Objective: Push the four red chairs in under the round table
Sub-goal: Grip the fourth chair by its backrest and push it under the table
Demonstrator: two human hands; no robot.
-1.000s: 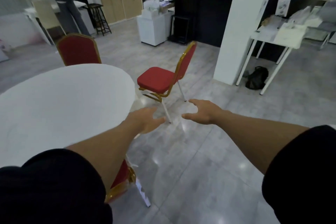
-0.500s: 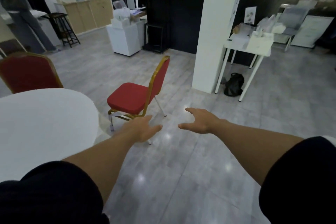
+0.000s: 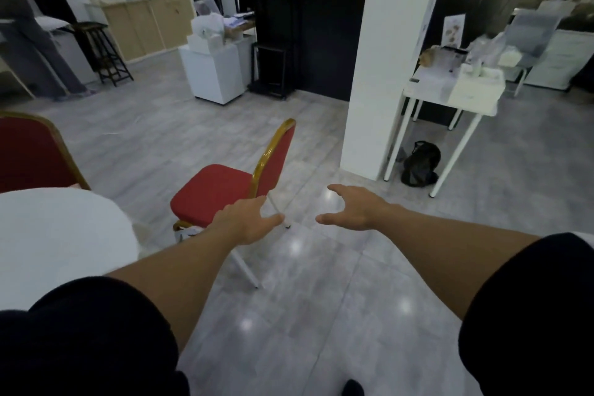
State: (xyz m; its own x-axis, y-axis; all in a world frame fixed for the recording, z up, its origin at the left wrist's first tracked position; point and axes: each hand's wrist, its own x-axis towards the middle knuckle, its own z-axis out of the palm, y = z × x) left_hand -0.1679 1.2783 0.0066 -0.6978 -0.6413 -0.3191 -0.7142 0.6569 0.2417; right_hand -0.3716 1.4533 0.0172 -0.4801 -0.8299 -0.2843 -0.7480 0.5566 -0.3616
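Ahead, just off the edge of the round white table [image 3: 58, 235], stands a red-cushioned banquet chair with a gold-coloured metal frame [image 3: 225, 190], seat turned toward the table, backrest on the far side, pulled well clear rather than tucked under. Farther left, behind the tabletop, shows the red padded back of a second gold-framed chair [image 3: 29, 151], close against the table's rim. No sign of the other two chairs from here.

Both arms stretched forward. Left hand [image 3: 247, 222] open, fingers spread, empty, hovering in front of the near chair's seat without touching. Right hand [image 3: 353, 207] likewise open and empty, fingers loosely curved, out over bare grey tile floor [image 3: 321, 315], apart from the chair.

Probably light to move: thin tubular legs, slim frame, modest padding. Rigid throughout, so a push at one point should carry the whole chair. Smooth, glossy tiles suggest easy sliding, perhaps with some skating or twisting if shoved off-centre. Best purchase likely the top rail of the backrest, or both side rails of the back, pushing level toward the table; the soft cushion would give under the palm and offer poorer control.
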